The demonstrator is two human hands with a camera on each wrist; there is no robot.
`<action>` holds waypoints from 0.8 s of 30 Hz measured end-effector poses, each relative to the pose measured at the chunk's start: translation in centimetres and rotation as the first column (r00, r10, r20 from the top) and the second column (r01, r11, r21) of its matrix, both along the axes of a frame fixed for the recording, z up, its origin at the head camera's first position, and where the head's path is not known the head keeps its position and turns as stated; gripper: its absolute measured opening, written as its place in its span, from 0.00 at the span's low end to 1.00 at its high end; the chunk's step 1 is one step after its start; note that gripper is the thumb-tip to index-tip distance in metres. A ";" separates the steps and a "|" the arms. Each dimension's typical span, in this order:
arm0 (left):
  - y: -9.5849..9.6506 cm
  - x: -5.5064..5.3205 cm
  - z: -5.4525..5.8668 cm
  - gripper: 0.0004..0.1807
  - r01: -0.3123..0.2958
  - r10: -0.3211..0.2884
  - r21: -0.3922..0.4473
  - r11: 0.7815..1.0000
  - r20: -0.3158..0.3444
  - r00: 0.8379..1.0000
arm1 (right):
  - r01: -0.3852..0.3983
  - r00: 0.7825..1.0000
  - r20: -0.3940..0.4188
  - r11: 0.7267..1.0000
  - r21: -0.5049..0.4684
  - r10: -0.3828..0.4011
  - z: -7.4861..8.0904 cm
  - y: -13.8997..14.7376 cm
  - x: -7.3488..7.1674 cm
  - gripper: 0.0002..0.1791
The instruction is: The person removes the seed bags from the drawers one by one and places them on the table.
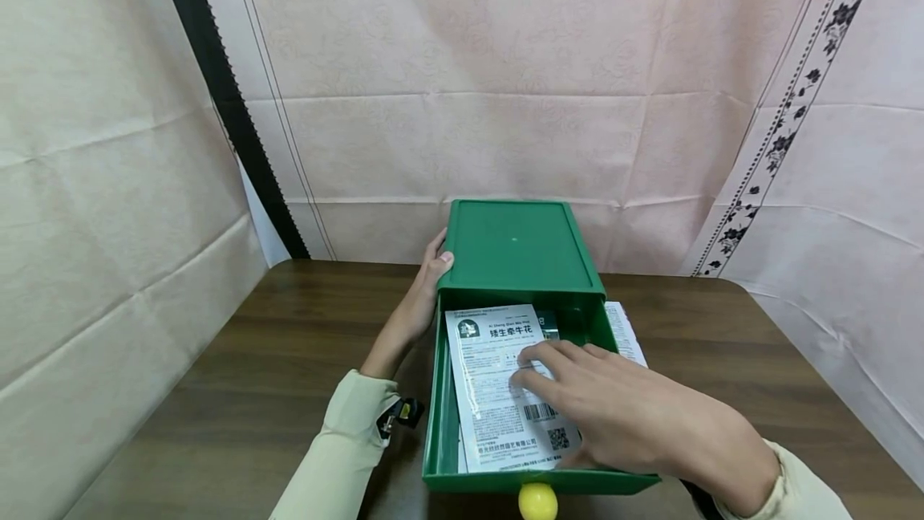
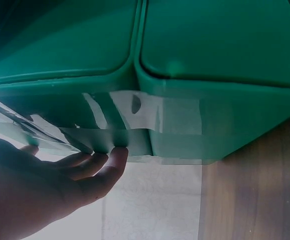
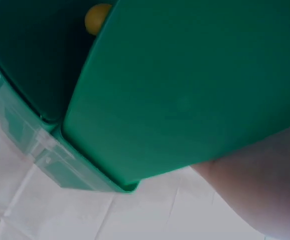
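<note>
A green plastic drawer box (image 1: 512, 243) stands on the table with its drawer (image 1: 443, 424) pulled out, a round yellow knob (image 1: 537, 501) on the drawer's front. Inside lies a white printed packet (image 1: 491, 392) with a barcode and Chinese text, over other packets. My right hand (image 1: 621, 404) reaches over the drawer's front right, loosely bent fingers on the packet's right part and thumb low by its corner. In the left wrist view, my left hand (image 2: 70, 185) rests its fingertips against the box's side, on clear tape (image 2: 174, 115).
Another white printed sheet (image 1: 625, 333) shows beyond the drawer's right wall. The brown wooden table (image 1: 289, 392) ends at a back edge behind the box. Pale cloth (image 1: 462, 62) hangs around it, with a black strip (image 1: 224, 87) at the left.
</note>
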State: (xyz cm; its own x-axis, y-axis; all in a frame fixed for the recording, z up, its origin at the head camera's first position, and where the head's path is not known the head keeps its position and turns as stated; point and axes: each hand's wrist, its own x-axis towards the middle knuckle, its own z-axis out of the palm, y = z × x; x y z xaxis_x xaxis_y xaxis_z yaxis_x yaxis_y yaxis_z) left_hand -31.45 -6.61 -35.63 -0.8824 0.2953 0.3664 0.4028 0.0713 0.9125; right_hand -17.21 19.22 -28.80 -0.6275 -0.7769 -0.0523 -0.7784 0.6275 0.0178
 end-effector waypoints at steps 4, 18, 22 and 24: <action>0.0 -0.2 -0.1 0.42 -0.002 0.002 -0.003 1.000 -0.004 1.000 | 0.003 1.000 -0.004 1.000 0.006 -0.003 -0.1 -0.1 0.1 0.47; -0.1 0.0 -0.2 0.41 -0.001 0.001 -0.006 1.000 0.000 1.000 | -0.079 0.996 0.027 0.992 -0.099 0.082 1.2 1.3 0.7 0.20; -0.1 0.0 -0.2 0.41 -0.002 0.002 -0.004 1.000 0.004 1.000 | -0.205 0.974 -0.139 0.962 -0.181 0.182 1.5 1.4 1.3 0.15; -0.1 0.0 -0.3 0.41 -0.003 0.003 -0.006 1.000 0.005 1.000 | -0.265 0.942 -0.266 0.942 -0.206 0.207 1.6 1.2 1.7 0.15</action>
State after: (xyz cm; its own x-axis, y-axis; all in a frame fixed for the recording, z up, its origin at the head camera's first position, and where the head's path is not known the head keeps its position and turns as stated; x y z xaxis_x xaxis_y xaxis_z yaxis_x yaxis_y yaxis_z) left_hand -31.46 -6.69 -35.90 -0.8849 0.2951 0.3604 0.3983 0.0781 0.9139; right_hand -15.55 20.43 -27.24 -0.3956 -0.8754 0.2778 -0.8957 0.4346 0.0940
